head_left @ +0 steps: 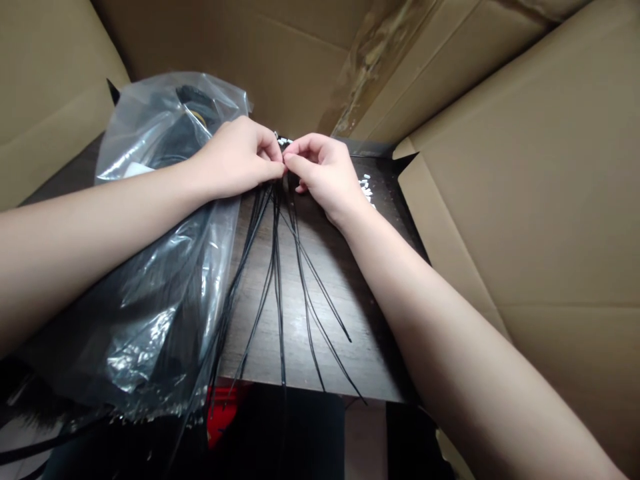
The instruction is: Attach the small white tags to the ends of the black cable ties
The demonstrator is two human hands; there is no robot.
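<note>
My left hand (253, 157) and my right hand (320, 170) meet fingertip to fingertip above the dark wood-grain table (345, 287). Both are closed in a pinch. Whatever lies between the fingertips is too small and hidden to make out. Directly below them, thin black wires (277, 267) fan out toward the table's near edge, and some hang over it. Their far ends are covered by my hands. Small white pieces (367, 187) lie beside my right wrist, and more white bits (283, 141) show behind the fingertips.
A large clear plastic bag (150, 320) holding black wires covers the left side, under my left forearm. Cardboard walls (540, 173) enclose the table at the back and sides. Brown tape (367, 63) runs down the back wall. Something red (223, 410) shows below the near edge.
</note>
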